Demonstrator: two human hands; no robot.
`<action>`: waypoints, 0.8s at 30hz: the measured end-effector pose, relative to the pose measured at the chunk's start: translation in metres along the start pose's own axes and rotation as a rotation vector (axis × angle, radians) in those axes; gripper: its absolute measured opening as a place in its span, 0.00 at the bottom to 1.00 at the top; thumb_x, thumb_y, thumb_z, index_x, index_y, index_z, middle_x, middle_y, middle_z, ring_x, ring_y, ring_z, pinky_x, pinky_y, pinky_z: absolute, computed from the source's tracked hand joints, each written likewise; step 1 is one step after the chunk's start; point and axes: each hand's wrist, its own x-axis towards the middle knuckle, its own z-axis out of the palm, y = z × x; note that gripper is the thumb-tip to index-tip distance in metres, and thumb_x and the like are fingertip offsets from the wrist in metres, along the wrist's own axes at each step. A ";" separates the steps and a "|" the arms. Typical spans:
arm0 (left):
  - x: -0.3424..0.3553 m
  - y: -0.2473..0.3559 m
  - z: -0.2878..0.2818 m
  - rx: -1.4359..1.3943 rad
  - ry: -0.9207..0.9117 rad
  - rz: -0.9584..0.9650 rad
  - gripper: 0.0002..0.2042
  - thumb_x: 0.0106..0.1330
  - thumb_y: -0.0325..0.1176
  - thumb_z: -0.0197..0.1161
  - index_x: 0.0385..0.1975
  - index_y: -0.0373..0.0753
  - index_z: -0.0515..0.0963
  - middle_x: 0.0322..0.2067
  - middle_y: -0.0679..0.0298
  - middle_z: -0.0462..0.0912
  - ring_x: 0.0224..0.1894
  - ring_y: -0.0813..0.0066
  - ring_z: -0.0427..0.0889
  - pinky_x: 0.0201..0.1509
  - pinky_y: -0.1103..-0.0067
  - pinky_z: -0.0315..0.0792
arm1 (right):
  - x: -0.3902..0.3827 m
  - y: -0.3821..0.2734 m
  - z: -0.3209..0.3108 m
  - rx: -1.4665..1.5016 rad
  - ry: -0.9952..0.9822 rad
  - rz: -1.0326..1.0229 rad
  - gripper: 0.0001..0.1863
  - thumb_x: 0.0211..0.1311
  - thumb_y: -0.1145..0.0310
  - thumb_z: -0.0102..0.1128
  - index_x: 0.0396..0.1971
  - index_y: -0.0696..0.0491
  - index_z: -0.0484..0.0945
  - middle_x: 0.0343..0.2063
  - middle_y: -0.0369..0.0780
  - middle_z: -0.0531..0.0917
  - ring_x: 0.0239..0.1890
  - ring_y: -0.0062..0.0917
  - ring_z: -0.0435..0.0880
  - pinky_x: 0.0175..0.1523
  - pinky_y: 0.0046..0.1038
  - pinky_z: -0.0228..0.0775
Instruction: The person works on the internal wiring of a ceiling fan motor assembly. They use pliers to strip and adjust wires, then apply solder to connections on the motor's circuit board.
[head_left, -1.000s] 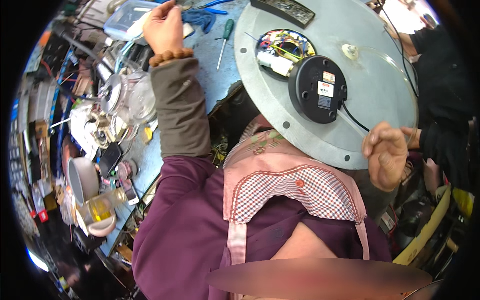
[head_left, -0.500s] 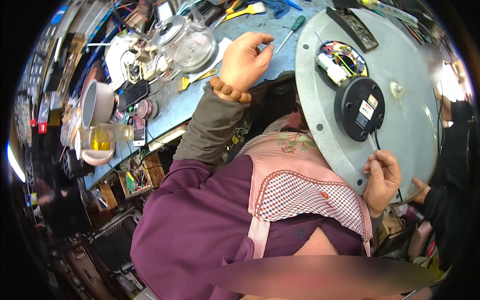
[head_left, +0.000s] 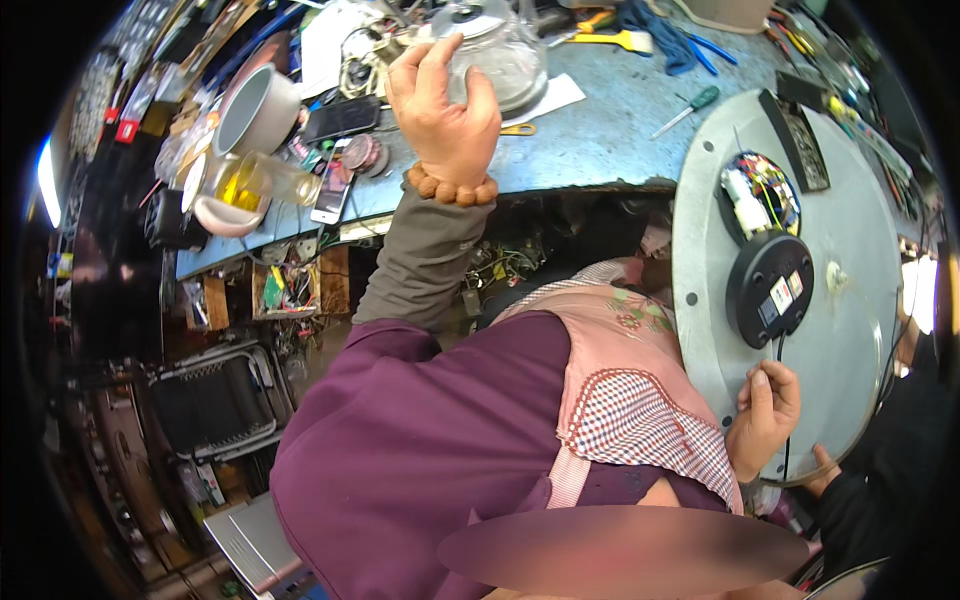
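Note:
My left hand [head_left: 445, 115] is raised over the blue workbench [head_left: 610, 150], fingers apart and empty, in front of a clear glass kettle [head_left: 510, 75]. My right hand [head_left: 765, 418] is closed with curled fingers beside a large round grey disc [head_left: 850, 370]. Under those fingers runs a black cable [head_left: 781, 347] from a round black base [head_left: 768, 290]; what they pinch, if anything, is hidden. Just beyond that base sits an opened round housing [head_left: 765, 195] with coloured wires and a white part. A long black strip-shaped piece [head_left: 795, 145] lies at the disc's far edge.
Another person's hand [head_left: 825, 472] touches the disc's near right edge. On the bench are a green-handled screwdriver [head_left: 688, 110], a yellow brush [head_left: 625, 41], blue-handled pliers [head_left: 708, 52], a phone [head_left: 333, 190], a grey pot [head_left: 258, 112] and a glass jug with yellow liquid [head_left: 243, 185].
My left hand has moved left toward the kettle, its fingers spreading. The whole view has shifted, with the bench and disc appearing farther right. My right hand stays by the cable.

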 end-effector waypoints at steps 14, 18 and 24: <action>-0.009 -0.064 -0.051 0.151 0.050 -0.479 0.24 0.61 0.36 0.74 0.56 0.36 0.79 0.53 0.57 0.72 0.51 0.64 0.75 0.58 0.69 0.72 | 0.009 -0.006 0.006 0.002 -0.126 0.060 0.06 0.71 0.79 0.59 0.44 0.60 0.80 0.32 0.37 0.81 0.26 0.14 0.72 0.31 0.16 0.61; -0.021 -0.100 -0.100 0.706 -0.441 -0.447 0.37 0.54 0.53 0.75 0.62 0.41 0.77 0.61 0.49 0.75 0.62 0.45 0.73 0.67 0.55 0.68 | 0.008 -0.005 0.006 -0.002 -0.088 0.082 0.07 0.71 0.79 0.59 0.45 0.61 0.80 0.33 0.37 0.82 0.27 0.13 0.73 0.31 0.16 0.61; -0.025 -0.114 -0.101 1.054 -0.749 -0.441 0.38 0.50 0.51 0.79 0.61 0.39 0.76 0.57 0.46 0.77 0.61 0.40 0.74 0.66 0.53 0.69 | 0.010 -0.004 0.007 0.005 -0.084 0.088 0.09 0.69 0.80 0.60 0.46 0.61 0.81 0.33 0.38 0.83 0.27 0.14 0.74 0.32 0.18 0.64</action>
